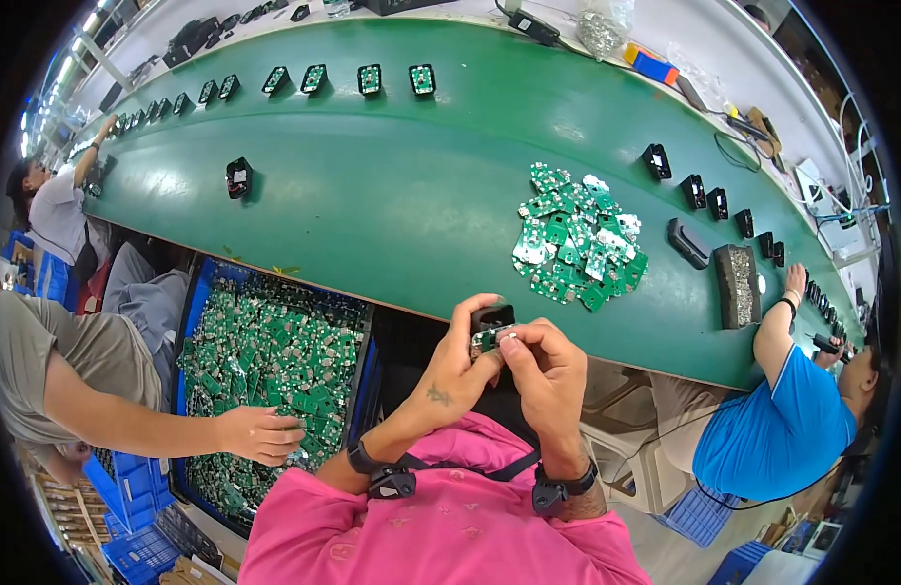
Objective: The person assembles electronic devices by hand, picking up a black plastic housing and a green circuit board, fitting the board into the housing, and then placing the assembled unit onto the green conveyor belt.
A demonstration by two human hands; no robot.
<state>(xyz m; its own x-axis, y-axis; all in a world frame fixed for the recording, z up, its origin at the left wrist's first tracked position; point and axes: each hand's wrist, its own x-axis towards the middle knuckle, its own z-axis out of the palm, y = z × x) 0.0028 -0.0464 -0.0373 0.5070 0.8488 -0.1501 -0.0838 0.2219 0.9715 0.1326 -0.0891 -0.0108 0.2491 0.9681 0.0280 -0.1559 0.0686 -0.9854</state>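
Observation:
In front of my chest, just off the near edge of the green table, my left hand [450, 366] is closed around a small black plastic housing [492, 317]. A small green circuit board [484, 340] sits at the housing's near side. My right hand [546, 375] pinches the board's edge between thumb and finger. How deep the board sits in the housing is hidden by my fingers. A loose pile of green circuit boards [577, 239] lies on the table ahead and to the right.
A blue crate [365, 375] of circuit boards stands at left, a co-worker's hand [260, 435] over it. Housings with boards [422, 80] line the table's far side. Black housings [655, 162], a dark block [736, 288] and a co-worker in blue [777, 429] are at right.

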